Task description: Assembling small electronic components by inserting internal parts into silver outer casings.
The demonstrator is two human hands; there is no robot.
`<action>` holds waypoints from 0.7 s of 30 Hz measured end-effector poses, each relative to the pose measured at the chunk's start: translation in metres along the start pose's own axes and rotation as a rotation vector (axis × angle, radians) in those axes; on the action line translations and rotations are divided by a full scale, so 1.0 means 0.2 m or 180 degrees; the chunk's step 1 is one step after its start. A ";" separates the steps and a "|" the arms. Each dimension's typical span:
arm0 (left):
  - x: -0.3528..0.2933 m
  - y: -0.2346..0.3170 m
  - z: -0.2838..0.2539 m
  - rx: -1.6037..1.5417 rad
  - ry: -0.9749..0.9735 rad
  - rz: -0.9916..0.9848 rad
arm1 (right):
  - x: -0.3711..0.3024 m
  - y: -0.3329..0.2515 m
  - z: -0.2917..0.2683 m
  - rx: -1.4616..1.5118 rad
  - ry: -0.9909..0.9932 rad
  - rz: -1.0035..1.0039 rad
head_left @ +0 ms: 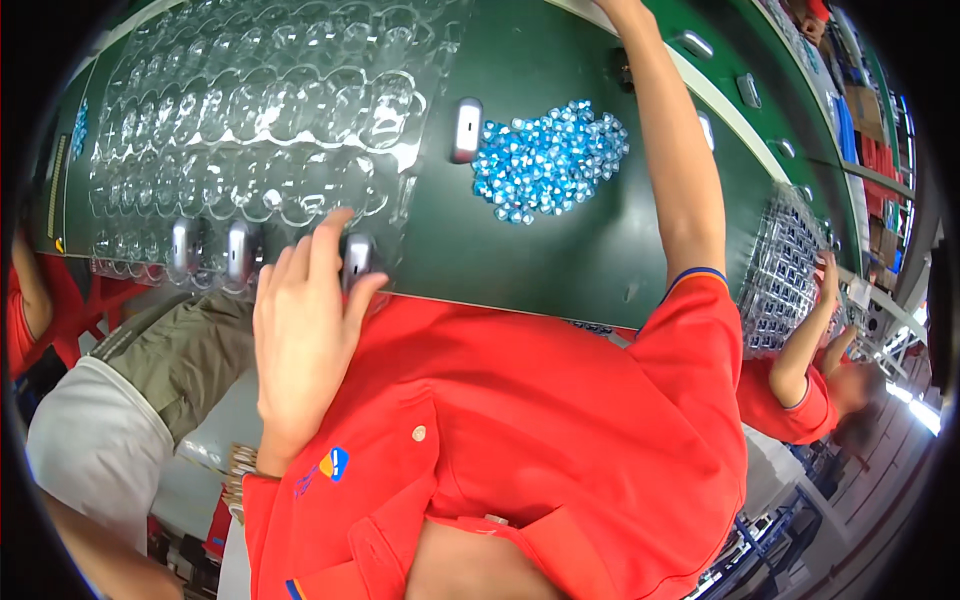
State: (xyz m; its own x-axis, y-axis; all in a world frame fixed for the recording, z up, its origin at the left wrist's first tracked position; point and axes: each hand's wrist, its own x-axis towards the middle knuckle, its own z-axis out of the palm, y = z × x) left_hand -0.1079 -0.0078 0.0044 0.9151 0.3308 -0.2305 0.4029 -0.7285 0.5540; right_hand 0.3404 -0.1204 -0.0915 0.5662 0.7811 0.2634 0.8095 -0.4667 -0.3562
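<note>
Left hand (302, 325) flanks a glossy oblong device (357, 257) by dimpled clear plastic (250, 125).

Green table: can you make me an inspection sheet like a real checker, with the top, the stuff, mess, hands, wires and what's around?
Surface: flat green tabletop.
Job's things: transparent plastic tray with rounded pockets; three small silver rounded cases along its near edge; one silver-and-dark-red case beside a pile of shiny blue pieces.
Clutter: small dark object beside the right forearm, too unclear to name.
Hands: left hand at the rightmost near-edge case, grip unclear; right hand beyond the picture.
Cables: nothing seen.
Surroundings: red-shirted co-worker at right, by another filled tray.
</note>
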 end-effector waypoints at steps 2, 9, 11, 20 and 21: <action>-0.01 0.01 0.02 0.0376 -0.0031 0.0107 | -0.06 -0.06 0.00 -0.0157 0.0351 -0.0184; -0.06 0.03 0.06 0.0357 0.0155 -0.0098 | -0.61 -0.61 -0.28 0.0811 -0.0487 -0.0075; -0.06 0.03 0.06 0.0159 0.0164 -0.0148 | -0.73 -0.64 -0.28 0.0796 -0.0683 -0.0018; -0.05 0.06 -0.01 -0.0561 0.0554 -0.0527 | -0.83 -0.63 -0.24 0.0372 -0.1014 -0.0388; -0.05 0.05 -0.02 -0.0604 0.0630 -0.0529 | -0.82 -0.64 -0.24 0.0346 -0.1097 -0.0465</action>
State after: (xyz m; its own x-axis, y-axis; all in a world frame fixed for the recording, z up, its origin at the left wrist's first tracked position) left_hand -0.1135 -0.0166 0.0148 0.8088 0.5598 -0.1804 0.5195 -0.5360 0.6655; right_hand 0.1521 -0.2087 -0.0462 0.3458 0.9383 0.0083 0.8460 -0.3080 -0.4352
